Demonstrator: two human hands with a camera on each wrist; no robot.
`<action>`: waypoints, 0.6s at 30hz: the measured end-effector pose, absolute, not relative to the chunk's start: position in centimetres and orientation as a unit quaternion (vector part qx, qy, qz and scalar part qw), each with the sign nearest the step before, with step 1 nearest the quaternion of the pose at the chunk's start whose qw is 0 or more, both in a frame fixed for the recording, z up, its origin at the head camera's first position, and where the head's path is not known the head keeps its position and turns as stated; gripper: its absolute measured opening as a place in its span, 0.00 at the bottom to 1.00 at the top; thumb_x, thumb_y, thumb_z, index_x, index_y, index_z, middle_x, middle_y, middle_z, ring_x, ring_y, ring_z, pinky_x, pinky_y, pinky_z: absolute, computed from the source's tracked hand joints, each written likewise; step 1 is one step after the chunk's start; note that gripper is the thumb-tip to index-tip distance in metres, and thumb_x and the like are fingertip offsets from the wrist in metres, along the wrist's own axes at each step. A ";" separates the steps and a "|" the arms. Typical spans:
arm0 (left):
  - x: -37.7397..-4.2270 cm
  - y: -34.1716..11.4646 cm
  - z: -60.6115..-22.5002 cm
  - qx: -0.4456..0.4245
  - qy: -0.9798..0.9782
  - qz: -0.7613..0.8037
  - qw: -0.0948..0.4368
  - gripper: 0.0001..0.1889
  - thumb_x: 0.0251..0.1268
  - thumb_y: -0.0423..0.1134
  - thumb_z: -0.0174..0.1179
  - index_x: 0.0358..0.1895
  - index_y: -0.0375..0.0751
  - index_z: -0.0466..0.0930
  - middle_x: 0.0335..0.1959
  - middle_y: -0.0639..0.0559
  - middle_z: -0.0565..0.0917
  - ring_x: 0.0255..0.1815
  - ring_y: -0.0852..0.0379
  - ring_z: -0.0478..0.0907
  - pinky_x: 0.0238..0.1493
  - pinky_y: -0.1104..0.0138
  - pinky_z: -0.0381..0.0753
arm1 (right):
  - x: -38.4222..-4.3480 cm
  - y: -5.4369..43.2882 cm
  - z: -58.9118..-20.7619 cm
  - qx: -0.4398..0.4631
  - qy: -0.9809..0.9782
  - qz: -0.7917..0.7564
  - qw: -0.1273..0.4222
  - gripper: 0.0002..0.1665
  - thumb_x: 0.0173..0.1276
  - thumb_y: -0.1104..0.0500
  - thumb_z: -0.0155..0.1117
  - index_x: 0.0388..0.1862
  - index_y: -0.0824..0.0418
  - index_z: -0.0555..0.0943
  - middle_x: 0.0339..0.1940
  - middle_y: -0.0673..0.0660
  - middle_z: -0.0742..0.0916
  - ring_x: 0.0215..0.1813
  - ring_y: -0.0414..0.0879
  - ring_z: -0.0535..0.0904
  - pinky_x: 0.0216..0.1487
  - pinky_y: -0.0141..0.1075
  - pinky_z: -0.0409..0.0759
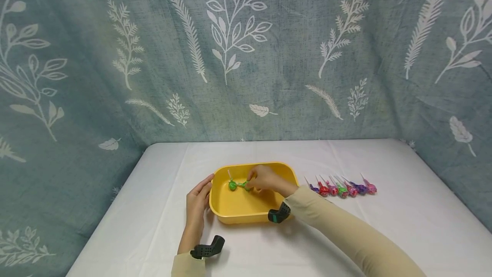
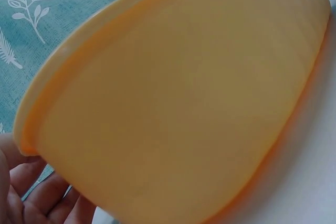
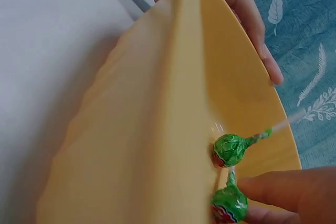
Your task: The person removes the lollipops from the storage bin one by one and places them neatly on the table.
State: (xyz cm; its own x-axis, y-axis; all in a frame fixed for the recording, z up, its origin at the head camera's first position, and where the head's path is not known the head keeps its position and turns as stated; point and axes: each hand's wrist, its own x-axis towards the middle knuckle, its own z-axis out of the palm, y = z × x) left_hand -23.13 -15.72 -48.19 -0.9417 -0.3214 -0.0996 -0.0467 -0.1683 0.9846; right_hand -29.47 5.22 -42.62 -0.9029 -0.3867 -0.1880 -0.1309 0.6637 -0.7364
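A yellow plastic basin [image 1: 238,219] stands on the white-covered table. My left hand [image 1: 197,202] rests against its left side from outside, fingers along the rim; the left wrist view shows those fingers partly hidden behind the basin wall. Inside the basin, my right hand [image 1: 265,178] pinches a green-wrapped lollipop [image 3: 229,204] between thumb and finger. Another green lollipop [image 3: 230,149] lies beside it, its white stick pointing toward the far wall. The two lollipops are close together, in the left half of the basin.
Right of the basin, several wrapped lollipops [image 1: 341,190] lie in a row, purple, red, pink and green, sticks pointing away. My right forearm passes just in front of them. A leaf-patterned teal curtain [image 1: 246,97] hangs behind the white table [image 1: 127,225].
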 end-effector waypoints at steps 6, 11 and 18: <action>-23.0 -15.8 -48.1 0.135 -0.630 -0.759 0.093 0.17 0.69 0.41 0.58 0.58 0.42 0.81 0.61 0.49 0.78 0.62 0.55 0.74 0.53 0.73 0.77 | -29.4 4.4 -43.1 -0.163 0.902 -0.368 0.157 0.11 0.60 0.63 0.71 0.40 0.67 0.82 0.25 0.54 0.84 0.29 0.52 0.83 0.27 0.39 0.85; -23.0 -15.9 -48.1 0.131 -0.628 -0.762 0.089 0.17 0.69 0.41 0.58 0.58 0.42 0.81 0.61 0.49 0.78 0.62 0.55 0.74 0.54 0.73 0.76 | -29.5 4.1 -43.4 -0.161 0.906 -0.364 0.144 0.08 0.60 0.66 0.70 0.37 0.67 0.82 0.23 0.56 0.84 0.25 0.52 0.84 0.26 0.37 0.84; -23.0 -15.9 -48.3 0.136 -0.637 -0.753 0.092 0.16 0.70 0.42 0.57 0.57 0.44 0.82 0.61 0.51 0.78 0.61 0.56 0.74 0.53 0.73 0.77 | -29.2 4.1 -43.6 -0.152 0.909 -0.366 0.129 0.06 0.60 0.66 0.70 0.34 0.66 0.81 0.22 0.58 0.83 0.23 0.52 0.83 0.24 0.36 0.84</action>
